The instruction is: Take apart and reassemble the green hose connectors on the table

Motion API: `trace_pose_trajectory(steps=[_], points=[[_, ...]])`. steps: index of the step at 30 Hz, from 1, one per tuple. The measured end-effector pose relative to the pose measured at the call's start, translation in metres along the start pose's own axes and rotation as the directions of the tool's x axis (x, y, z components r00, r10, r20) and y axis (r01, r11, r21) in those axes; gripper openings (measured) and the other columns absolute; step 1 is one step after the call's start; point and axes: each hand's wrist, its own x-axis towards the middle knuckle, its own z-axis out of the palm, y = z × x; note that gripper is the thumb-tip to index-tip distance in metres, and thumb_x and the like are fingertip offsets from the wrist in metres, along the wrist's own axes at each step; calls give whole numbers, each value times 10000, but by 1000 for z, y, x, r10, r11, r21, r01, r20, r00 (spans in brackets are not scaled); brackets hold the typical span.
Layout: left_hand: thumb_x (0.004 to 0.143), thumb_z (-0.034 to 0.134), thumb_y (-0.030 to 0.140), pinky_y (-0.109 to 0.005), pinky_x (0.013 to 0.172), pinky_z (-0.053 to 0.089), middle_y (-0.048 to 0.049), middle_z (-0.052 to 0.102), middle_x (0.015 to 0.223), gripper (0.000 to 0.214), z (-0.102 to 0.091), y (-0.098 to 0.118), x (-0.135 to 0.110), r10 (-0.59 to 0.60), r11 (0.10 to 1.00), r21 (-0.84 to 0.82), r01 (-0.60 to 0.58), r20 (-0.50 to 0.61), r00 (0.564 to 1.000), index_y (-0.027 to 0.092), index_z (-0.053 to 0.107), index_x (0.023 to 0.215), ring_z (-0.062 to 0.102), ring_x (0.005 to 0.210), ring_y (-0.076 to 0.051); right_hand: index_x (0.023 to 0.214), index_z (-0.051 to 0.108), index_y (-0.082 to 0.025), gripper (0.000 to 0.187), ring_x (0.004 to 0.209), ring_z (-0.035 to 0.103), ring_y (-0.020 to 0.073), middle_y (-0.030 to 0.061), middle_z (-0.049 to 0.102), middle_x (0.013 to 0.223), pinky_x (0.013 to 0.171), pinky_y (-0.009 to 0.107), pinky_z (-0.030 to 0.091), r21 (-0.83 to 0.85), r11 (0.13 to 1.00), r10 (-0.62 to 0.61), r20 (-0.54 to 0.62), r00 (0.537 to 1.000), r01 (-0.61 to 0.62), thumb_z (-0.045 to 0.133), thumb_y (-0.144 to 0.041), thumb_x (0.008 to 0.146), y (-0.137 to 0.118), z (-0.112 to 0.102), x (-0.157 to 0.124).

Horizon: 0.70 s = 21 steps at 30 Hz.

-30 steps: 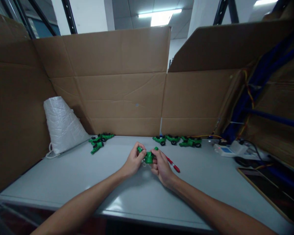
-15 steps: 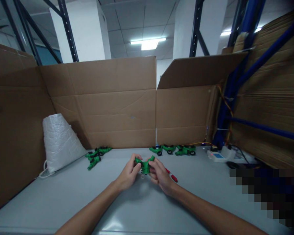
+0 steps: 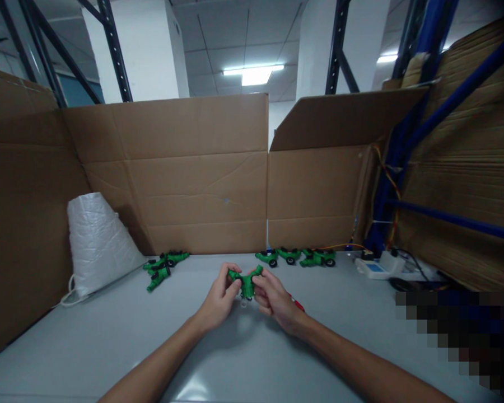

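Both my hands meet over the middle of the grey table (image 3: 109,347). My left hand (image 3: 218,302) and my right hand (image 3: 275,302) are closed on a small green plastic toy piece (image 3: 246,281), each pinching one end of it. A red pen (image 3: 296,304) lies on the table just behind my right hand, partly hidden by it. Several green toy vehicles with black wheels (image 3: 296,256) stand in a row at the back, right of centre. A smaller heap of green toy parts (image 3: 163,263) lies at the back left.
Brown cardboard walls (image 3: 180,173) close in the table on the back and left. A white woven bag (image 3: 96,240) leans at the left. A white device with cables (image 3: 380,267) sits at the right, beside a blue rack (image 3: 407,129).
The view tilted up a second ago and has since shifted slightly. My hands stay together on the green piece, turning it a little; nothing was picked up or put down.
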Motion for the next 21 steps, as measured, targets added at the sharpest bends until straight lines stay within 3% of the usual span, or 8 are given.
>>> trace_pose_trajectory(steps=[13, 21], points=[[1044, 503, 560, -261, 675, 358, 37, 462, 790, 381, 4, -5, 1, 6, 1000, 15, -6, -26, 1000, 197, 514, 1159, 437, 705, -146, 884, 429, -263, 439, 456, 178, 59, -135, 298, 584, 407, 173, 113, -16, 1000, 12, -80, 997, -14, 740, -564, 818, 9, 0, 4], [1060, 457, 566, -263, 691, 365, 35, 458, 782, 377, 2, 3, 3, 13, 998, 70, -8, -65, 998, 197, 533, 1071, 429, 708, -148, 843, 425, -253, 475, 459, 178, 56, -128, 313, 597, 409, 189, 148, -46, 999, -15, -36, 999, 14, 750, -596, 788, 13, 1, 8]])
